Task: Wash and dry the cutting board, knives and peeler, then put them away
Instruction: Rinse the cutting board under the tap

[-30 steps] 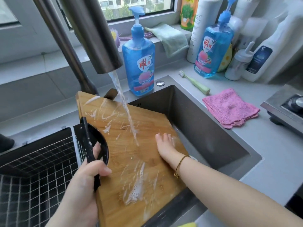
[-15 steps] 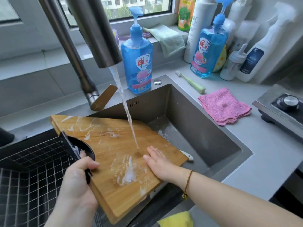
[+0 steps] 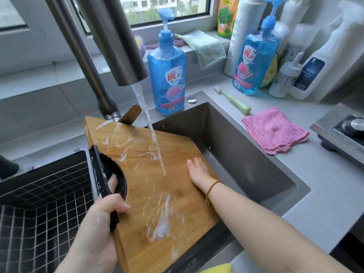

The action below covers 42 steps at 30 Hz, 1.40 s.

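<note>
A wooden cutting board [image 3: 157, 194] streaked with white soap foam is held tilted over the sink [image 3: 246, 154]. My left hand [image 3: 98, 223] grips the board's black handle at its left edge. Flat on the board's right side lies my right hand [image 3: 198, 171], fingers straight. Water from the faucet [image 3: 112, 42] runs onto the board just left of that hand. No knives or peeler are visible.
A black wire drying rack [image 3: 43, 203] fills the sink's left part. Two blue soap bottles [image 3: 167, 75], a toothbrush [image 3: 232, 99], a pink cloth [image 3: 273, 131] and white bottles stand on the counter. A stove corner [image 3: 346, 129] is at right, a yellow sponge [image 3: 218, 268] at the bottom edge.
The board has tipped back up from a flatter position, its far edge rising toward the faucet base. My right hand slid up the board's right side.
</note>
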Motion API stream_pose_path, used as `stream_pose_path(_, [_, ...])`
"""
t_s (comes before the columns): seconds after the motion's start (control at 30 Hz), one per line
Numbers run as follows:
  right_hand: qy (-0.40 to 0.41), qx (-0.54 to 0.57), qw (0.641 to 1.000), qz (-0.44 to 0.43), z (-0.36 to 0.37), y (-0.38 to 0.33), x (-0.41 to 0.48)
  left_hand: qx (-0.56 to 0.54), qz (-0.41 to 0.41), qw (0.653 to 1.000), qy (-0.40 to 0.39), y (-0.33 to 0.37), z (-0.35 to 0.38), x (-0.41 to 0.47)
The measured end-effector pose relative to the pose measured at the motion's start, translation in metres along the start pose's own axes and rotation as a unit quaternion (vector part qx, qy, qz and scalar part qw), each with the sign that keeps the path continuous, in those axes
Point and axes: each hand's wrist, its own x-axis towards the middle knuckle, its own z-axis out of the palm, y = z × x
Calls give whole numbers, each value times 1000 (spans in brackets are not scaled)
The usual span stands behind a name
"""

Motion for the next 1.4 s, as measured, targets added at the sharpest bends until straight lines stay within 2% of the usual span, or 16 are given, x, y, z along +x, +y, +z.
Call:
stream_pose_path(0.1, [35, 62, 997, 4, 3, -6, 4, 78, 19, 997, -21, 7, -1, 6])
stream_pose_path(0.2, [19, 124, 980, -154, 7, -36, -7, 149, 27, 987, -46, 10, 2, 15])
stream_pose_path(0.27, [22, 140, 967, -211, 2, -46, -2, 176, 20, 983, -38, 9, 6, 22])
stream_pose_path(0.33, [50, 149, 973, -169, -4, -43, 17, 194, 18, 980, -37, 8, 10, 28])
stream_pose_path(0.43, [93, 203, 975, -16, -11, -30, 26, 234, 32, 969, -66, 10, 12, 35])
stream_pose_path(0.47, [87, 202, 975, -11, -10, -29, 24, 248, 35, 965, -76, 12, 11, 37])
stream_pose_path(0.5, [72, 192, 978, -34, -8, -33, 18, 257, 35, 963, -79, 13, 11, 37])
stream_pose_path(0.6, [43, 164, 968, -186, 2, -50, -8, 274, 35, 958, -75, 15, 13, 40])
stream_pose_path(0.67, [49, 147, 960, -235, 0, -53, -10, 285, 32, 956, -65, 17, 17, 42])
stream_pose_path(0.73, [73, 156, 964, -202, -7, -51, -1, 288, 22, 955, -62, 21, 23, 39])
stream_pose_path(0.83, [91, 211, 968, -97, -16, -49, -1, 300, 22, 952, -62, 25, 25, 33])
stream_pose_path(1.0, [72, 181, 948, -252, -11, -76, -42, 325, 40, 942, -77, 30, 23, 26])
stream_pose_path(1.07, [83, 164, 952, -245, -18, -77, -34, 332, 44, 939, -75, 31, 22, 29])
stream_pose_path(1.2, [100, 199, 962, -159, -31, -66, -33, 330, 42, 941, -67, 31, 20, 18])
stream_pose_path(1.33, [95, 151, 930, -322, -7, -79, -77, 318, 44, 944, -79, 28, 15, 12])
stream_pose_path(1.4, [99, 130, 923, -349, -1, -80, -80, 303, 53, 947, -92, 26, 8, 11])
